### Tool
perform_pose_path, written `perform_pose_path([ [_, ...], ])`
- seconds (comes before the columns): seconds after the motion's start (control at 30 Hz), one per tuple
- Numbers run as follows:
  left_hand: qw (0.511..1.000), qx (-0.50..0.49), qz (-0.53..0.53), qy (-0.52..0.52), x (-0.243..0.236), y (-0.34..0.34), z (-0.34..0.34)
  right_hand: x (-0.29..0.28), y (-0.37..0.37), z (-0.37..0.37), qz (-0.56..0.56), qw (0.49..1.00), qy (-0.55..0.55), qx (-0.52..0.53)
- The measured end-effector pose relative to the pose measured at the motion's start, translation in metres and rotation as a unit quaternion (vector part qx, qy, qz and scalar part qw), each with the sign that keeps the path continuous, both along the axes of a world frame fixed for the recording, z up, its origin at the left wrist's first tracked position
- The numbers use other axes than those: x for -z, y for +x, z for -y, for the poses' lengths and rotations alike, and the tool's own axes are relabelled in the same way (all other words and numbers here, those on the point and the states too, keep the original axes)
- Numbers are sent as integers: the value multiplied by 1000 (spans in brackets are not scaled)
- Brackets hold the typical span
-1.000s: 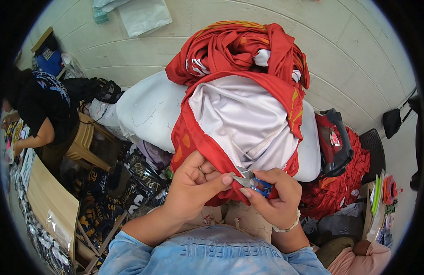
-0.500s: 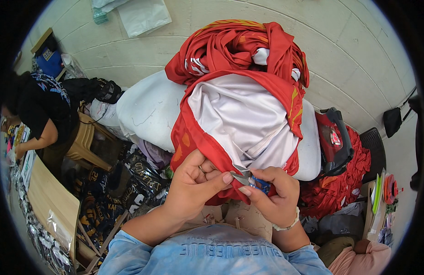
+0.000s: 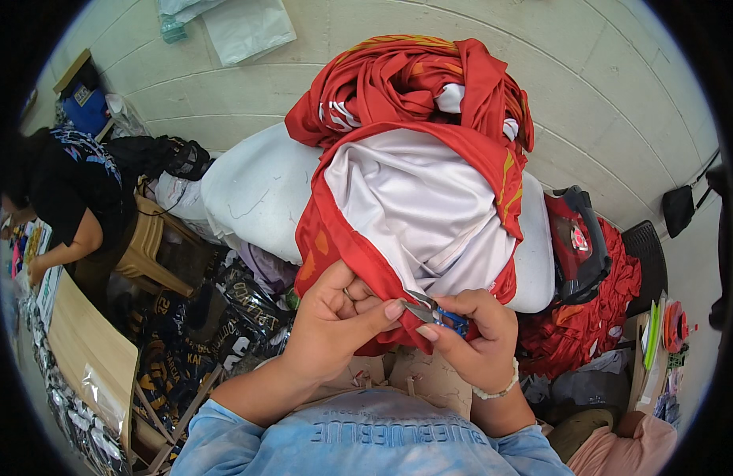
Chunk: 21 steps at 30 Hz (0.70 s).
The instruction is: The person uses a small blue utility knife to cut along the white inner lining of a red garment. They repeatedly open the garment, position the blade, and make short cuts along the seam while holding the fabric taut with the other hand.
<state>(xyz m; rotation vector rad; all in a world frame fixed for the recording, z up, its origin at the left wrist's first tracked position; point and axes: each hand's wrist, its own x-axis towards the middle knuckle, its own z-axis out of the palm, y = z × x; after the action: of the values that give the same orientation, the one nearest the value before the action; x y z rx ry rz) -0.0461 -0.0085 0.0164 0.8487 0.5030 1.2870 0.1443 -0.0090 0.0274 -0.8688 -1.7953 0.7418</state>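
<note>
My left hand [image 3: 338, 317] pinches the hem of a red garment [image 3: 354, 254] between thumb and fingers. The garment's white inner side [image 3: 414, 198] faces up, spread over a white padded board. My right hand [image 3: 477, 329] holds small thread snips [image 3: 445, 319] with blue handles. Their blades point left and stand apart, right beside my left thumb tip at the hem. Whether a thread lies between the blades is too small to tell.
Behind the garment, a heap of red clothing [image 3: 406, 87] rests on the padded board [image 3: 255, 190]. A red and black iron [image 3: 576, 246] stands at its right end, above more red clothes [image 3: 576, 333]. On the left, a person [image 3: 77, 206] leans over a table near a tan plastic chair [image 3: 148, 254].
The snips' blades have spread wider apart near my left thumb. My hands and the garment stay almost in place. The person at the left has shifted an arm slightly.
</note>
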Motion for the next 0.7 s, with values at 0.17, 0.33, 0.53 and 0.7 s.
perform_pose_path([
  [0.17, 1000, -17, -12, -10, 2, 1, -1, 3, 0, -1, 13, 1000, 6, 10],
  [0.33, 1000, -6, -18, 9, 3, -2, -1, 4, 0, -1, 13, 1000, 1, 11],
  [0.53, 999, -14, -25, 41, 4, -2, 0, 3, -2, -2, 13, 1000, 16, 20],
  [0.7, 998, -9, -27, 49, 5, -3, -1, 3, -3, -1, 23, 999, -7, 32],
])
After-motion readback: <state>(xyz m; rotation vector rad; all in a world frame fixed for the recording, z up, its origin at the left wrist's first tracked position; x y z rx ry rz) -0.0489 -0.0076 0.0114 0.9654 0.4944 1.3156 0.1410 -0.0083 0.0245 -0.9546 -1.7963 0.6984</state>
